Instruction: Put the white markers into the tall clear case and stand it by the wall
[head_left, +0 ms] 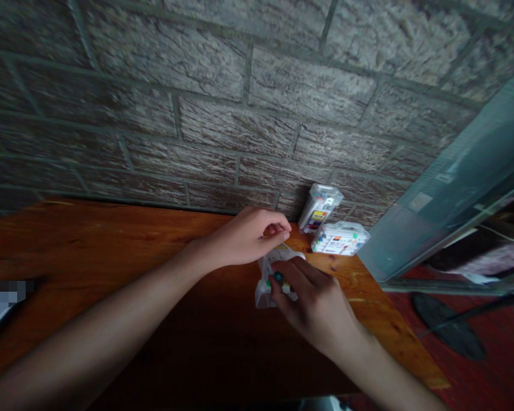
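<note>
A clear plastic case (263, 298) lies on the wooden table in front of me, with green, teal and yellow ends of what look like markers inside it. My right hand (314, 291) reaches over the case from the right, its thumb and index finger closed around a teal-ended marker (278, 276). Just beyond, my left hand (259, 235) hovers over the far end of the case, thumb and fingertips pinched together. Whatever sits in that pinch is too small to make out. My right hand covers much of the case's near right side.
Behind the hands, a tall clear case (319, 208) with a yellow label stands against the brick wall (214, 125). Beside it is a handled clear case of markers (340, 238). The wooden table (111, 240) ends at the right, near a glass panel (449, 160).
</note>
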A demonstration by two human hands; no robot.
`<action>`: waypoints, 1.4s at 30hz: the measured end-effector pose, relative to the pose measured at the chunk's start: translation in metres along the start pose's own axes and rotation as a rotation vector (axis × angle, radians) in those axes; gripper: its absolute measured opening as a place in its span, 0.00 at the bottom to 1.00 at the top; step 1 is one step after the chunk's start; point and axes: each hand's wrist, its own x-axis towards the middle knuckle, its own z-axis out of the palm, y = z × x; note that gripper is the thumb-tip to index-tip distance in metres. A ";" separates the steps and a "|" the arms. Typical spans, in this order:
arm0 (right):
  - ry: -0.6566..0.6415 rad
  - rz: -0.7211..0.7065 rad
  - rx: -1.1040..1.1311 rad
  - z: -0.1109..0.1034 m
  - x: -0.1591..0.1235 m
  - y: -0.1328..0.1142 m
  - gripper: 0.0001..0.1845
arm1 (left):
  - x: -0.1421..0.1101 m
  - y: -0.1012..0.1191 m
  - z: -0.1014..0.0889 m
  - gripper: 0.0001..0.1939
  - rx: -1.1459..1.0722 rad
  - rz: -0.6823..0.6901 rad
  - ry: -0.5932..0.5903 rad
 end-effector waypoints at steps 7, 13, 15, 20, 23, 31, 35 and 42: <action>0.038 -0.006 -0.017 0.004 0.003 -0.002 0.09 | 0.000 0.002 -0.001 0.08 0.004 -0.007 0.006; 0.069 0.020 -0.036 0.009 0.004 0.000 0.11 | -0.001 0.002 -0.002 0.08 0.002 -0.007 0.004; 0.063 0.033 -0.032 0.010 0.004 0.000 0.11 | -0.001 0.002 -0.001 0.08 0.007 -0.011 -0.001; 0.050 0.061 -0.038 0.012 0.002 0.000 0.13 | 0.000 0.001 0.000 0.08 0.014 -0.008 -0.008; 0.048 0.059 -0.048 0.013 0.002 -0.001 0.14 | 0.000 0.002 -0.001 0.08 0.019 -0.004 -0.001; 0.062 0.075 -0.022 0.012 0.001 -0.003 0.13 | -0.001 0.003 -0.001 0.08 0.018 -0.008 -0.004; 0.107 0.058 -0.003 0.006 -0.004 -0.005 0.12 | -0.001 0.001 -0.001 0.08 0.025 -0.001 -0.001; 0.107 -0.006 -0.052 0.002 -0.012 -0.006 0.11 | -0.001 0.000 0.001 0.08 0.030 0.003 -0.006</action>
